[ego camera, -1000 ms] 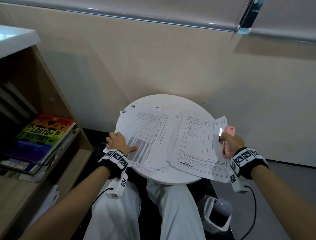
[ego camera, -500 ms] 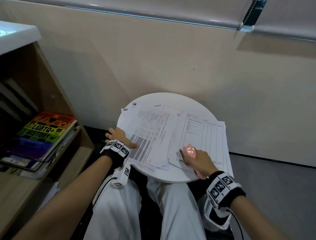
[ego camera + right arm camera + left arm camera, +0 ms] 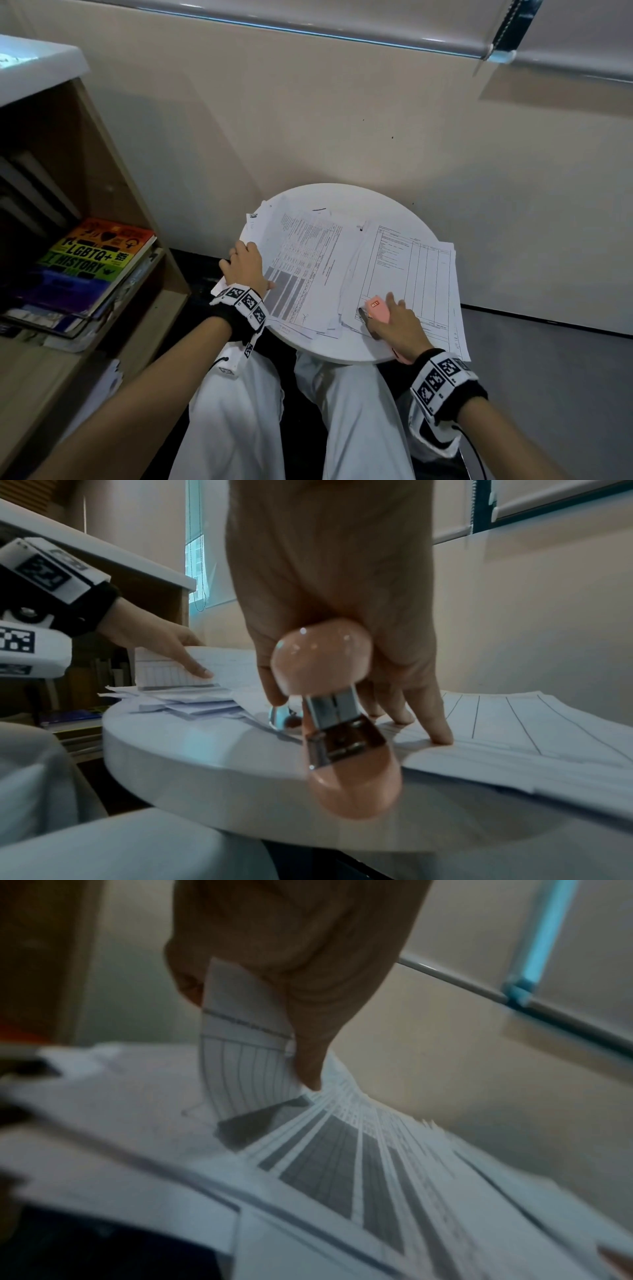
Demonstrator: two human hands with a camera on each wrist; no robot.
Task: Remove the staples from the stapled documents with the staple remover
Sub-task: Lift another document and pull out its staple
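Two piles of printed documents lie on a small round white table (image 3: 342, 195). My left hand (image 3: 245, 265) pinches the near-left corner of the left pile (image 3: 308, 260), bending that corner (image 3: 240, 1042) up between thumb and fingers. My right hand (image 3: 394, 323) holds a pink staple remover (image 3: 376, 308) with a metal tip, its nose down on the near-left corner of the right pile (image 3: 411, 274). In the right wrist view the pink staple remover (image 3: 335, 710) hangs under the palm while my outstretched fingertips (image 3: 441, 737) rest on the paper. No staple is visible.
A wooden shelf unit (image 3: 113, 212) stands at the left with a rainbow-covered book (image 3: 92, 260) and other books. A beige wall (image 3: 342, 120) runs behind the table. My knees in white trousers (image 3: 239, 411) sit under the table's near edge.
My right hand carried the staple remover from the right pile's right edge to its near-left corner and set its nose on the paper. My left hand has lifted the left pile's corner.
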